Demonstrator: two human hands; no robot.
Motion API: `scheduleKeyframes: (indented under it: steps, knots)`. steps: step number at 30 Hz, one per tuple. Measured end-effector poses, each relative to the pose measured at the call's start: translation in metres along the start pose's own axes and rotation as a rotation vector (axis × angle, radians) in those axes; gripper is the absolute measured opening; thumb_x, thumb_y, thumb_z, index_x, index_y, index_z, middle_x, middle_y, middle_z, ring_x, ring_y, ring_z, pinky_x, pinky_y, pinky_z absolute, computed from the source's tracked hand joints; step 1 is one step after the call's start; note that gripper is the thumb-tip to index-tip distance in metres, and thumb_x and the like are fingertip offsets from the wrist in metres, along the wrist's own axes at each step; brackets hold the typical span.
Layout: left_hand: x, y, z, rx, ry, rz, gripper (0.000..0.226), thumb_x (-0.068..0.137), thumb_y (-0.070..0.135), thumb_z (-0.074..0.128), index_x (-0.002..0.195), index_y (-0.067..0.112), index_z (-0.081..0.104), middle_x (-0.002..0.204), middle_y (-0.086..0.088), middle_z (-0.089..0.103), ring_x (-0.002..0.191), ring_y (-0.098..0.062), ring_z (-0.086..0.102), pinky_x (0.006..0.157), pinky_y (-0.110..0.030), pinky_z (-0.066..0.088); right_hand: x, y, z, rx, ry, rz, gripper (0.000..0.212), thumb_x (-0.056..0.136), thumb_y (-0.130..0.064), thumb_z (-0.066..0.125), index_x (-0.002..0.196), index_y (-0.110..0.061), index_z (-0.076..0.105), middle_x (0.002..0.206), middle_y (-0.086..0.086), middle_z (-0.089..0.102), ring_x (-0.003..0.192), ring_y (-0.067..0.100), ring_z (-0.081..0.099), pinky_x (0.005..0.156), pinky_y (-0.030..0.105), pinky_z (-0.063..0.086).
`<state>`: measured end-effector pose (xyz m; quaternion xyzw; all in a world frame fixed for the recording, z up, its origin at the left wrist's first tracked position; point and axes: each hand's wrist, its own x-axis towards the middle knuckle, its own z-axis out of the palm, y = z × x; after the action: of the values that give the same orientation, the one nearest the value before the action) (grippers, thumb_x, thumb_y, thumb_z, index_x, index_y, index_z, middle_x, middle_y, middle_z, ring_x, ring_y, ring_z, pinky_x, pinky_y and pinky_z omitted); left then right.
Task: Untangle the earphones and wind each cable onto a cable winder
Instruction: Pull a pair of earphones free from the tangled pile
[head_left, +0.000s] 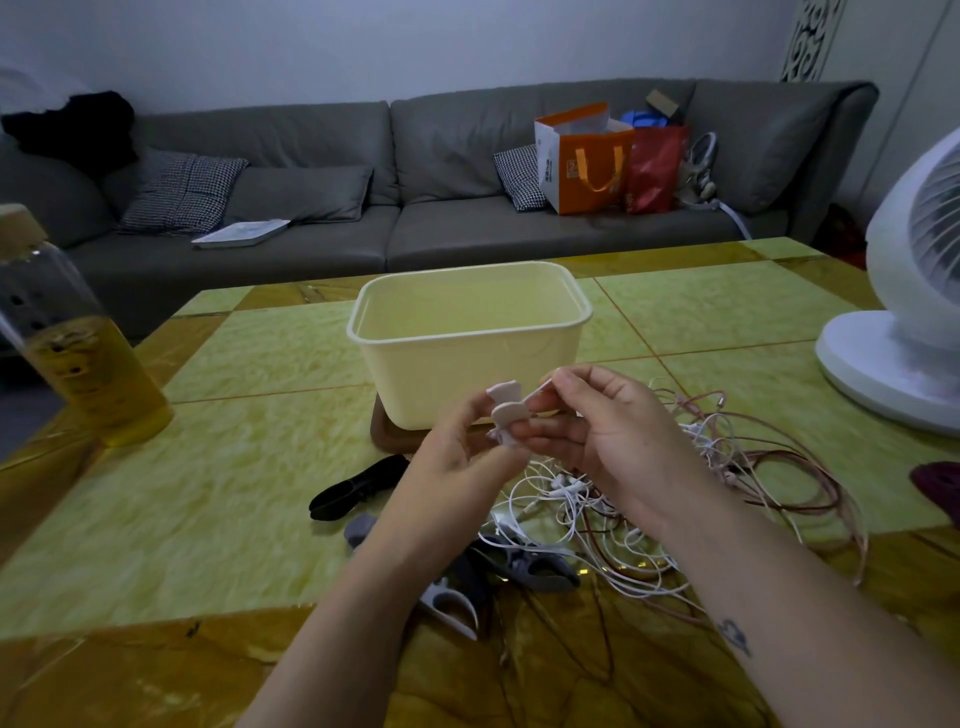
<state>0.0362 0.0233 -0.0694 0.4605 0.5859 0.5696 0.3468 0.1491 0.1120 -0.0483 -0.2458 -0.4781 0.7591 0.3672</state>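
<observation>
winder (508, 413): upright, long axis vertical, pinched in the grip of our left hand (457, 460)
right hand (605, 431): grip pinches the cable (540, 391)

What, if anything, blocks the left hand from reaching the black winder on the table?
Probably yes, reachable: the black winder lies uncovered beside the left hand, though that hand holds a pale winder.

Cream plastic tub (470, 374) sat mid-table (234, 467) on a brown board (390, 439). Bottle of yellow liquid (78, 364) near left, white fan (914, 291) right. Far: grey sofa (467, 228), checked cushion (176, 192), orange bag (584, 166), red bag (655, 169).
</observation>
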Motion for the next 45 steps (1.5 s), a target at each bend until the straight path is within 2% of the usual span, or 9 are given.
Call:
scheduleKeyframes:
  steps: [2,4,5,8,14,24,35,41,45]
  knots:
    - [0.000,-0.003,0.005,0.005,0.088,0.042,0.033,0.072,0.041,0.069,0.104,0.033,0.064,0.093,0.010,0.072,0.096,-0.009,0.068,0.091,-0.035,0.053,-0.001,0.001,0.002,0.024,-0.032,0.025,0.017,0.098,-0.010,0.047,0.084,-0.003,0.056,0.073,0.011,0.065,0.066,0.026,0.068,0.058,0.028,0.058]
    - [0.001,-0.004,0.012,-0.094,0.212,0.056,0.004,0.085,0.032,0.069,0.083,0.030,0.066,0.081,0.010,0.071,0.086,-0.010,0.068,0.084,-0.033,0.055,-0.002,0.002,0.005,0.040,-0.064,0.050,0.016,0.097,-0.010,0.049,0.085,-0.004,0.058,0.077,0.011,0.067,0.073,0.028,0.067,0.067,0.033,0.060]
    - [0.001,-0.003,0.015,-0.169,0.239,0.047,0.012,0.091,0.024,0.065,0.080,0.027,0.065,0.079,0.009,0.071,0.084,-0.010,0.069,0.079,-0.028,0.055,-0.002,0.002,0.005,0.037,-0.069,0.051,0.016,0.096,-0.009,0.050,0.084,-0.004,0.060,0.078,0.011,0.068,0.073,0.027,0.068,0.068,0.033,0.060]
    - [0.004,0.001,0.019,-0.347,0.251,0.036,0.015,0.096,0.016,0.051,0.089,0.021,0.063,0.076,0.007,0.072,0.081,-0.007,0.070,0.074,-0.020,0.054,-0.001,0.000,0.005,-0.060,-0.024,0.014,0.015,0.094,-0.011,0.055,0.082,-0.007,0.064,0.074,0.007,0.069,0.061,0.016,0.067,0.060,0.025,0.057]
    - [0.010,-0.002,0.013,-0.545,0.374,-0.015,0.014,0.099,0.017,0.048,0.092,0.018,0.060,0.065,0.000,0.051,0.066,-0.009,0.058,0.081,-0.031,0.053,-0.003,0.003,0.000,-0.509,0.040,-0.165,0.008,0.088,-0.017,0.066,0.083,-0.014,0.072,0.065,-0.002,0.066,0.050,0.004,0.055,0.053,0.015,0.045]
    - [0.017,-0.006,0.004,-0.916,0.456,-0.049,0.020,0.099,0.013,0.048,0.118,0.009,0.050,0.062,0.001,0.056,0.053,-0.009,0.054,0.066,-0.028,0.059,-0.006,0.003,0.003,-0.653,-0.051,-0.122,0.009,0.083,-0.024,0.072,0.075,-0.020,0.072,0.054,-0.012,0.062,0.047,-0.002,0.051,0.052,0.012,0.043]
    - [0.017,-0.003,0.004,-1.010,0.434,-0.005,0.012,0.095,0.018,0.050,0.107,0.015,0.054,0.087,-0.005,0.064,0.075,-0.017,0.063,0.071,-0.030,0.060,0.001,0.002,-0.004,-0.381,-0.140,0.158,0.010,0.083,-0.016,0.069,0.077,-0.008,0.069,0.056,-0.003,0.057,0.050,0.008,0.045,0.051,0.017,0.040]
    - [0.014,0.000,0.009,-0.912,0.401,0.042,0.022,0.080,0.023,0.056,0.100,0.014,0.059,0.091,-0.006,0.064,0.085,-0.023,0.058,0.086,-0.039,0.055,-0.002,-0.018,-0.012,-0.912,-0.179,0.052,0.014,0.086,-0.036,0.066,0.080,-0.023,0.069,0.057,-0.014,0.062,0.051,-0.003,0.053,0.052,0.013,0.040]
    - [0.014,0.001,0.012,-0.859,0.402,0.053,0.017,0.097,0.017,0.045,0.101,0.014,0.061,0.089,-0.002,0.071,0.084,-0.018,0.067,0.081,-0.037,0.059,-0.005,-0.026,-0.013,-1.048,-0.204,-0.007,0.011,0.085,-0.040,0.066,0.079,-0.031,0.069,0.060,-0.019,0.064,0.052,-0.009,0.055,0.049,0.010,0.039]
